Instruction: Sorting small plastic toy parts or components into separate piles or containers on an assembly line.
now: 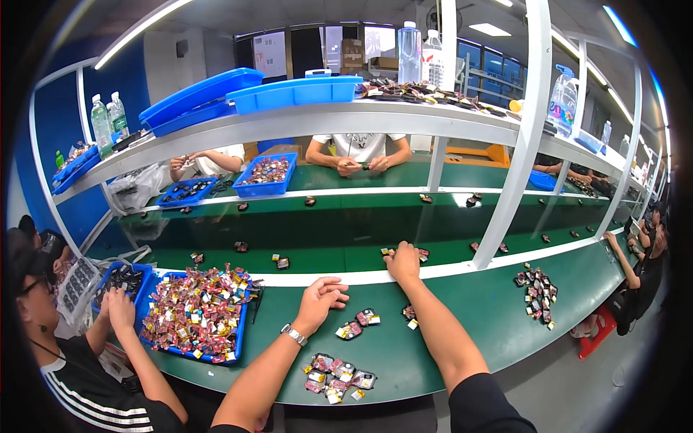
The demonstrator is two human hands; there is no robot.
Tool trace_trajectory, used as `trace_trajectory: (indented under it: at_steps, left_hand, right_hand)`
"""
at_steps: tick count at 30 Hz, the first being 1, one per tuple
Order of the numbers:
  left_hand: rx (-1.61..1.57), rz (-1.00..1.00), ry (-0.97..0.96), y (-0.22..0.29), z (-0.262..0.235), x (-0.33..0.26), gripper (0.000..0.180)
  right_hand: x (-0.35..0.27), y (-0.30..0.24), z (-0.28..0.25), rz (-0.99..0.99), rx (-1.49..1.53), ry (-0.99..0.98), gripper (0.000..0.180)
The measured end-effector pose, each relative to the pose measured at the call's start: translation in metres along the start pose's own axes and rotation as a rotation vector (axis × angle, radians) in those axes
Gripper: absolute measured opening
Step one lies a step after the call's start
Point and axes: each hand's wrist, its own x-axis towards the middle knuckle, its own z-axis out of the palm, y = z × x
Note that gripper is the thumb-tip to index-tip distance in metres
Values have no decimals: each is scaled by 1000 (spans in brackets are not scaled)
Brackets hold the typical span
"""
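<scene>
Right hand (404, 261) reaches over white rail (451, 270) into green lane (346, 242); black-cased circuit modules (424, 255) show right beside its fingers. Can't tell if it's gripping one. Left hand (322, 303) half-curled over green bench (393, 375), nothing visible in it. Module pair (367, 317) just right of it, nearer the body; module cluster (338, 377) between forearms; heaped blue tray (241, 335) left of left forearm.

Green tabletop (485, 312) offers passage between right forearm (442, 328) and component pile (536, 294), with a white post (507, 195) beyond.
</scene>
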Motion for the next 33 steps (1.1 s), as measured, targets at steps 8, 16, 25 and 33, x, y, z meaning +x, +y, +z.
trace_trajectory:
  at_steps: [8, 16, 25, 33]
  left_hand:
    - [-33, -174, 5, 6, -9, -3, 37]
    - [-69, -302, -208, 13, -8, -7, 36]
    - [-175, -207, -56, 10, -2, -11, 36]
    - [-122, -201, -81, 13, 6, -11, 35]
  right_hand:
    - [-58, -48, -75, -465, 598, -479, 60]
    - [-91, -66, -98, -714, 546, -469, 51]
    - [-106, -73, -82, -804, 350, -153, 28]
    - [-100, -70, -86, -744, 522, -294, 14]
